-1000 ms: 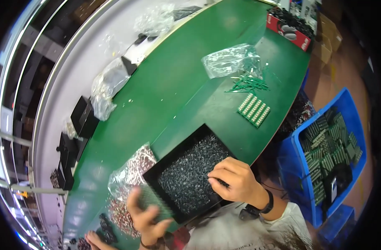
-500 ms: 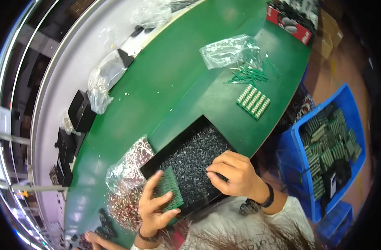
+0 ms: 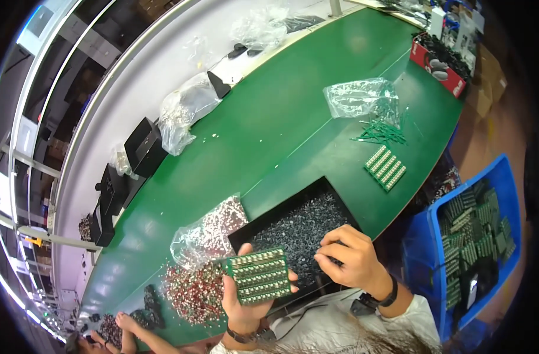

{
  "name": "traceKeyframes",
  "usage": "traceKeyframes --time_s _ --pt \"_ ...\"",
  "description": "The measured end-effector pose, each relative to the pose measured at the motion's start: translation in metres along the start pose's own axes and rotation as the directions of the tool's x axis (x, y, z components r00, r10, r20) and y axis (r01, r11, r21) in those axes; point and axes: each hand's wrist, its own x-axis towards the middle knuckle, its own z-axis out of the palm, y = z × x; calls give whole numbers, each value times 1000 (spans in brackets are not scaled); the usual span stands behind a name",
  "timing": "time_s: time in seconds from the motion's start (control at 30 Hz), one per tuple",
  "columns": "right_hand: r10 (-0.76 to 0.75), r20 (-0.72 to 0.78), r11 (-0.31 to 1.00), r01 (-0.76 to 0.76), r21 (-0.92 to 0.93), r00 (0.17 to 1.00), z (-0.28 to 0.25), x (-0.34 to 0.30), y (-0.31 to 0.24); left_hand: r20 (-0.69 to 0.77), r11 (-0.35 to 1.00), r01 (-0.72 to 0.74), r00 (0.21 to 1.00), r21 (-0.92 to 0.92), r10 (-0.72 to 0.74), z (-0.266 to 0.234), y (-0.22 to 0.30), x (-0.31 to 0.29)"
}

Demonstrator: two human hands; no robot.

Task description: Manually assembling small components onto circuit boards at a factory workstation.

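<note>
My left hand [image 3: 243, 311] grips a green circuit board panel [image 3: 260, 275] by its edges, fingers behind it. Rows of small pale components cover the face turned up. My right hand [image 3: 353, 259] hovers at the right side of a black tray [image 3: 259, 220], thumb and fingertips pressed together. Whatever is between those fingertips is too small to make out. Small dark loose parts [image 3: 308, 227] fill the tray, and the panel covers its near left corner. Left of the panel lies a heap of small red and white parts [image 3: 193, 295], beside a clear bag of pale pieces [image 3: 213, 230].
Further back on the green table are another populated panel [image 3: 385, 168], thin green strips [image 3: 383, 133] and a clear plastic bag [image 3: 361, 97]. A blue crate [image 3: 437, 259] of boards stands at right. Another person's hands [image 3: 128, 323] work at lower left.
The panel in my left hand has turned over: its plain green side faced up before, and its component rows show now. My right hand stays pinched over the tray. The whole view has shifted.
</note>
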Motion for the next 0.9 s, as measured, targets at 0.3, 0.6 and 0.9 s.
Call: traceKeyframes --time_s 0.3,0.6,0.9 --pt "-68 -4 984 68 164 998 12 14 -20 -138 968 116 987 224 -87 14 -9 -4" --pt "-136 60 989 131 75 989 16 18 -13 -116 924 47 993 379 -3 5 -16 -6" --pt "-94 48 993 91 71 994 13 13 -5 -193 884 -63 966 464 171 6 -20 -1"
